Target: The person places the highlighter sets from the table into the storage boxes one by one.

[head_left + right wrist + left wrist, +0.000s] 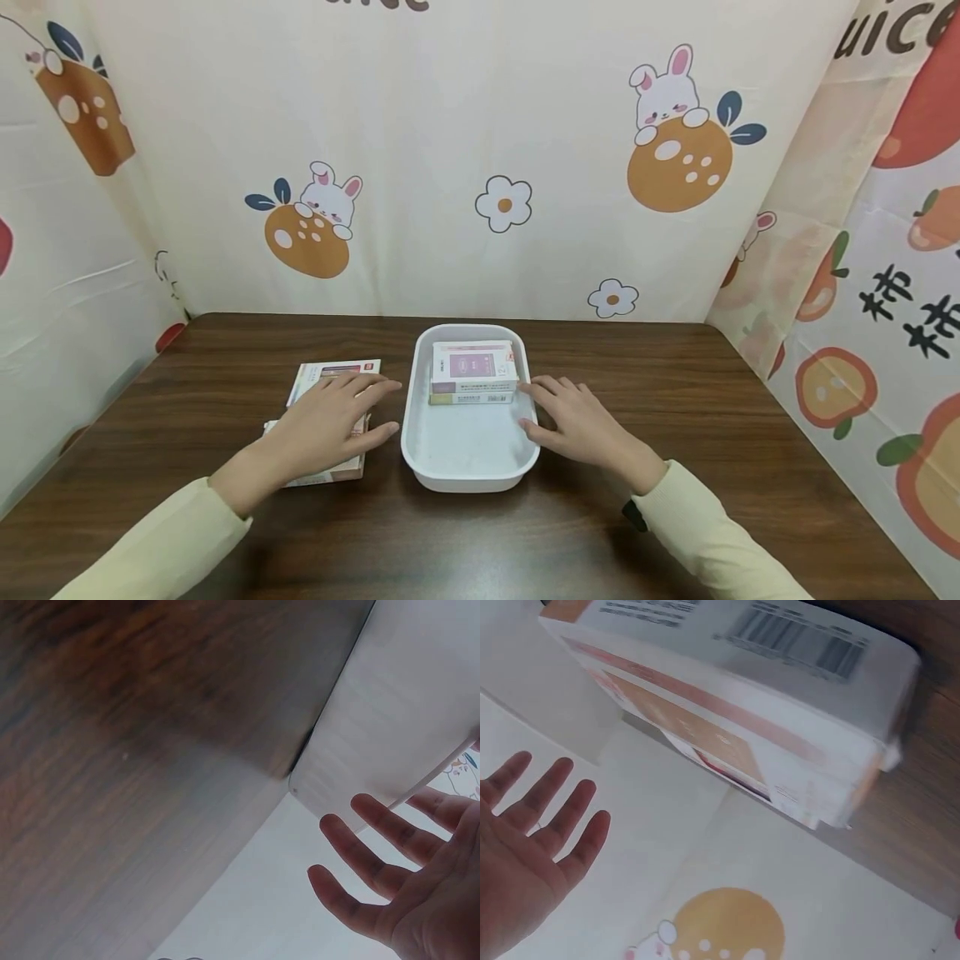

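Observation:
A white plastic tub (465,450) stands on the table, holding a white box with a purple label (472,365) stacked on a second box (470,398) toward its far end. My right hand (573,421) is at the tub's right rim, fingers spread and relaxed; whether the fingertips touch the rim I cannot tell. In the right wrist view those fingers (367,859) are straight beside the tub's wall (390,697). Left of the tub, my left hand (322,425) hovers over several boxes (348,469), holding nothing. The left wrist view shows a white and orange box (727,697) with a barcode.
A flat white box with a coloured picture (303,382) lies at the far side of the left pile. The dark brown wooden table (630,367) ends at a patterned curtain (420,250) behind and at both sides.

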### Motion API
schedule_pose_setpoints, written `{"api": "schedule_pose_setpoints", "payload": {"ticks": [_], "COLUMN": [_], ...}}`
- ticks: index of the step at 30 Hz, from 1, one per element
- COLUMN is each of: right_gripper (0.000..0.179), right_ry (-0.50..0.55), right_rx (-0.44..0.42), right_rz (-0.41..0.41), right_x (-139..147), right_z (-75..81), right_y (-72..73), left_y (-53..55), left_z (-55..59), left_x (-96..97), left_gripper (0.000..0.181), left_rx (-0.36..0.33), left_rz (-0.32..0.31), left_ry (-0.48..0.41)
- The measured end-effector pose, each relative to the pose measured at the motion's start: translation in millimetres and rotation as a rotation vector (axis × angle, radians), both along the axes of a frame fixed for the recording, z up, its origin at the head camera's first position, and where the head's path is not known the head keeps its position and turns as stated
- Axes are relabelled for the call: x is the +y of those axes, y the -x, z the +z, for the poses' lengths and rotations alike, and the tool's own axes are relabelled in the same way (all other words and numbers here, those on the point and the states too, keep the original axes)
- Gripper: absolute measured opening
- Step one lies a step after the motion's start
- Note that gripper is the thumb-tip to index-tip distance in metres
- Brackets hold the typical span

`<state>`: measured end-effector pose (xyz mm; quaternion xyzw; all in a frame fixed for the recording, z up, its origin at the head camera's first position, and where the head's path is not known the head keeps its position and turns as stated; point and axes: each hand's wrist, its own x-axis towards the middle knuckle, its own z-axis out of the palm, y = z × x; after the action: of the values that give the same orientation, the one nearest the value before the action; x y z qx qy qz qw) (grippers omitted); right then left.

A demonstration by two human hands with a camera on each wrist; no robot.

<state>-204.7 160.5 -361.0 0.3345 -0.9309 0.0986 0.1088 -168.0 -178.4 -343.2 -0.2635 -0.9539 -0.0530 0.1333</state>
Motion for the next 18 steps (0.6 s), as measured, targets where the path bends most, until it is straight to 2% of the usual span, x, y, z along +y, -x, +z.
{"api": "schedule_pose_setpoints", "payload": {"ticks": [5,13,18], "right_gripper": [0.047,0.048,0.048], "right_ry": [0.009,0.008,-0.001], "right_rx": [0.005,0.011,-0.001], "right_rz": [0.002,0.0,-0.01], "right_x": [0.3,0.8,0.6], "right_z": [-0.4,-1.2,-2.8], "right_y": [-0.1,0.3,1.6], "left_y": [-0.2,3.6,2.2], "left_z": [-2.3,-13.5,-16.8], "left_x": [-10.3,-27.4,-39.7], "left_gripper": [0.057,0.056,0.058], "left_rx": [-0.012,0.032,0.015], "left_rz": [0.0,-0.022,-0.05], "left_ry": [0.017,0.058,0.092]}}
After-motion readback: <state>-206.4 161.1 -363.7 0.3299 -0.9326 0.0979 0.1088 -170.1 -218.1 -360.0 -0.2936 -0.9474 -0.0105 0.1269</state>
